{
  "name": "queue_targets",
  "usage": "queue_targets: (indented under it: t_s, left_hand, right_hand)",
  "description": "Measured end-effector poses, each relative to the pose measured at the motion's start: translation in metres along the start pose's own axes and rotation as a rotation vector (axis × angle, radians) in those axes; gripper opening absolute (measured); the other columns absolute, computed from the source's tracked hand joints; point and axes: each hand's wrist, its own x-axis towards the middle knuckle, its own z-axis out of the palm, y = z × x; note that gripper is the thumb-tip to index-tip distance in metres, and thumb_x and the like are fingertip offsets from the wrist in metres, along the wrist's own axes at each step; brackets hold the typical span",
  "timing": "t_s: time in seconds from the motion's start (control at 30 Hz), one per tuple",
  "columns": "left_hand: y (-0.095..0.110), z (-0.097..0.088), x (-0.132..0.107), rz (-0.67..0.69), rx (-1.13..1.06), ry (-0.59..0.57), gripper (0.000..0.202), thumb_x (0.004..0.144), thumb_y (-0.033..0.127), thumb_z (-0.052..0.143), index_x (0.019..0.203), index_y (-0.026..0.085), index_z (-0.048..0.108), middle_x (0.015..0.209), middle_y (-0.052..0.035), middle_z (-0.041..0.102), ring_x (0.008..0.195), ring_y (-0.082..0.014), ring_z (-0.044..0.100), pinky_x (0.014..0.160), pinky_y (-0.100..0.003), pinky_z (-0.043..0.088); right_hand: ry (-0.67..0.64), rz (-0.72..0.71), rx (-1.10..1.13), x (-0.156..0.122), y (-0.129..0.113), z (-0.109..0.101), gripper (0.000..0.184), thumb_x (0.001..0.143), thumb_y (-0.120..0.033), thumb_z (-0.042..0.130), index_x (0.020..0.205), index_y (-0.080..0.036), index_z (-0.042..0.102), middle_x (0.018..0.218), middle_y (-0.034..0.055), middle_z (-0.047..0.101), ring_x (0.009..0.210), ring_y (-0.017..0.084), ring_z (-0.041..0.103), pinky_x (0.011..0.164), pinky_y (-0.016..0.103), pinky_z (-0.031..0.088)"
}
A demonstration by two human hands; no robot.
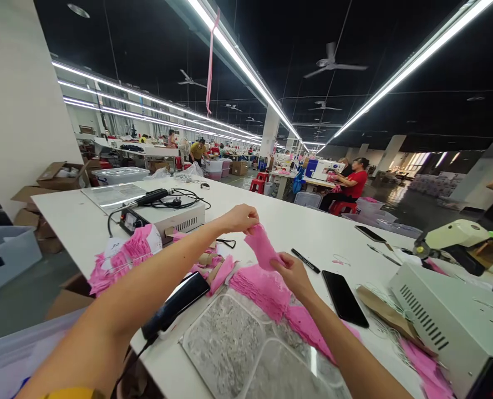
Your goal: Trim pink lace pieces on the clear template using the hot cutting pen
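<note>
My left hand (241,218) pinches the top end of a pink fabric piece (262,247) and holds it above the white table (296,221). My right hand (293,273) grips the lower end of the same piece. Under them lies a stack of pink fabric pieces (263,291) on a glass plate (229,343). A black handheld cutting tool (175,303) rests by my left forearm.
A white control box (163,217) with cables sits behind. Another heap of pink pieces (121,260) lies at the left. A black phone (344,297), a pen (306,260) and a white machine (446,321) are at the right. People work at far tables.
</note>
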Motion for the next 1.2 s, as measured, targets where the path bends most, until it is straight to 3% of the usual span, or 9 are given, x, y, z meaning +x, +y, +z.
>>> queue_targets:
  t_s: [0.1, 0.17, 0.27, 0.37, 0.57, 0.87, 0.97, 1.1, 1.2]
  left_hand:
    - [0.006, -0.003, -0.011, 0.046, -0.021, -0.073, 0.010, 0.090, 0.009, 0.052, 0.085, 0.011, 0.061, 0.073, 0.0004, 0.064, 0.062, -0.0092, 0.064, 0.059, -0.021, 0.053]
    - [0.012, -0.004, -0.017, 0.079, -0.028, -0.124, 0.015, 0.086, 0.004, 0.049, 0.078, 0.012, 0.059, 0.067, 0.0013, 0.063, 0.060, -0.0093, 0.064, 0.057, -0.019, 0.052]
    - [0.022, -0.003, -0.022, 0.121, -0.015, -0.196, 0.014, 0.082, 0.005, 0.048, 0.073, 0.013, 0.056, 0.062, 0.0013, 0.062, 0.059, -0.0104, 0.064, 0.054, -0.017, 0.050]
    - [0.032, -0.002, -0.027, 0.157, 0.045, -0.263, 0.012, 0.080, 0.006, 0.048, 0.072, 0.014, 0.055, 0.061, 0.0012, 0.063, 0.056, -0.0100, 0.062, 0.052, -0.016, 0.047]
    - [0.045, 0.004, -0.038, 0.175, 0.213, -0.292, 0.012, 0.077, 0.008, 0.050, 0.072, 0.015, 0.058, 0.061, 0.0020, 0.065, 0.057, -0.0107, 0.062, 0.051, -0.016, 0.041]
    - [0.063, 0.014, -0.049, 0.134, 0.298, -0.226, 0.016, 0.071, 0.003, 0.050, 0.065, 0.017, 0.058, 0.051, 0.0031, 0.061, 0.052, -0.0122, 0.059, 0.048, -0.019, 0.036]
    - [0.064, 0.013, -0.051, 0.099, 0.272, -0.227, 0.017, 0.070, 0.003, 0.049, 0.065, 0.016, 0.056, 0.048, 0.0037, 0.059, 0.049, -0.0117, 0.059, 0.046, -0.018, 0.037]
    - [0.052, 0.014, -0.053, 0.031, 0.203, -0.253, 0.015, 0.075, 0.003, 0.049, 0.072, 0.016, 0.057, 0.044, 0.0042, 0.057, 0.046, -0.0118, 0.060, 0.046, -0.017, 0.042]
    - [0.035, 0.020, -0.044, -0.005, 0.153, -0.259, 0.012, 0.081, 0.005, 0.051, 0.077, 0.013, 0.059, 0.048, 0.0036, 0.058, 0.048, -0.0111, 0.061, 0.050, -0.018, 0.046]
  right_hand:
    - [-0.086, 0.023, 0.095, -0.016, -0.003, -0.014, 0.034, 0.072, -0.051, 0.065, 0.080, -0.018, 0.062, 0.074, 0.0024, 0.064, 0.071, 0.018, 0.059, 0.065, 0.031, 0.046]
    - [-0.127, 0.038, 0.152, -0.025, -0.006, -0.018, 0.046, 0.069, -0.051, 0.070, 0.103, -0.021, 0.061, 0.101, 0.0077, 0.068, 0.088, 0.022, 0.064, 0.075, 0.034, 0.050]
    - [-0.159, 0.054, 0.220, -0.035, -0.013, -0.016, 0.076, 0.062, -0.051, 0.077, 0.127, -0.027, 0.046, 0.132, 0.0111, 0.056, 0.112, 0.024, 0.059, 0.092, 0.040, 0.049]
    - [-0.188, 0.022, 0.273, -0.041, -0.025, -0.008, 0.084, 0.062, -0.047, 0.079, 0.133, -0.031, 0.039, 0.138, 0.0106, 0.050, 0.122, 0.024, 0.053, 0.102, 0.044, 0.042]
    - [-0.143, -0.067, 0.266, -0.051, -0.043, 0.009, 0.057, 0.068, -0.040, 0.074, 0.117, -0.026, 0.050, 0.111, 0.0068, 0.065, 0.101, 0.021, 0.062, 0.094, 0.044, 0.048]
    - [-0.010, -0.057, 0.216, -0.076, -0.031, 0.014, 0.024, 0.072, -0.040, 0.064, 0.085, -0.021, 0.058, 0.084, 0.0032, 0.064, 0.079, 0.017, 0.058, 0.076, 0.033, 0.049]
    - [-0.014, -0.038, 0.198, -0.084, -0.025, 0.012, 0.026, 0.073, -0.045, 0.062, 0.070, -0.020, 0.054, 0.069, 0.0006, 0.057, 0.067, 0.014, 0.052, 0.064, 0.028, 0.046]
    - [-0.049, -0.002, 0.172, -0.094, -0.017, 0.000, 0.031, 0.075, -0.050, 0.059, 0.068, -0.020, 0.053, 0.063, -0.0010, 0.052, 0.059, 0.012, 0.047, 0.055, 0.026, 0.041]
    - [-0.049, 0.018, 0.107, -0.085, -0.011, -0.019, 0.031, 0.074, -0.049, 0.060, 0.068, -0.019, 0.055, 0.062, -0.0005, 0.054, 0.058, 0.012, 0.047, 0.055, 0.026, 0.040]
